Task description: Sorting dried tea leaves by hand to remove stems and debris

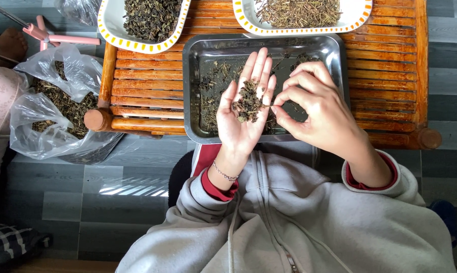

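Resting on palm: a small heap of dried leaves (pixel 248 103), dark green-brown, crumpled and twiggy, lay on the left hand (pixel 243 108), which was flat open, palm up, fingers straight and together.
Right hand: the right hand (pixel 311 106) was curled just beside the heap, thumb and forefinger nearly pinched; whether a leaf was between them I could not tell.
Tray: both hands were above the metal tray (pixel 334 53), rectangular, shiny grey, with rounded corners; loose leaf bits were scattered inside, and its near edge was partly hidden by the hands.
Table: the wooden table (pixel 147 86) was made of orange-brown slats with round posts at the near corners.
Dishes: two white dishes with yellow dotted rims stood at the far edge, cut off by the frame; the left dish (pixel 112 30) held dark curled leaves, the right dish (pixel 357 15) paler thin stems.
Bag: a clear wrinkled plastic bag (pixel 41 121) with similar dried material sat beside the table's left edge.
Clothing: grey soft sleeves (pixel 203 202) with red cuffs.
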